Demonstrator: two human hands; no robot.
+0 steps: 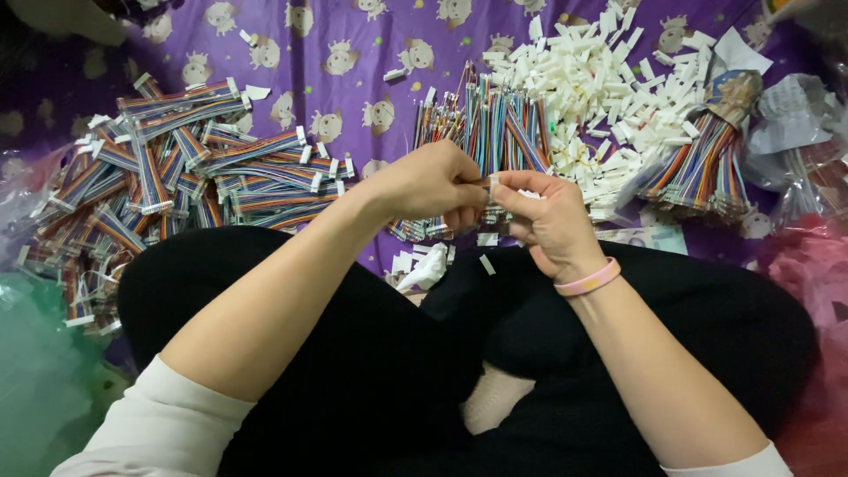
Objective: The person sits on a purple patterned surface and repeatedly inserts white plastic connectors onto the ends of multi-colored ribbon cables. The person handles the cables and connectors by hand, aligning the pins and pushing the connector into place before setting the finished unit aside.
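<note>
While seated on purple cartoon-print cloth [353, 53], our left hand [428, 181], right hand [548, 221] pinch small white plastic connector [494, 181]; white connector pile [609, 79] at far edge.

head cam | looks steeply down from above | close over lap and purple cloth [353, 53]

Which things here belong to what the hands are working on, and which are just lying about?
In hand:
left hand and right hand pinching a small white connector
loose rainbow wires
white connector heap
finished cable pile

Lying about:
clear plastic bags
pink wristband
purple patterned cloth
</note>
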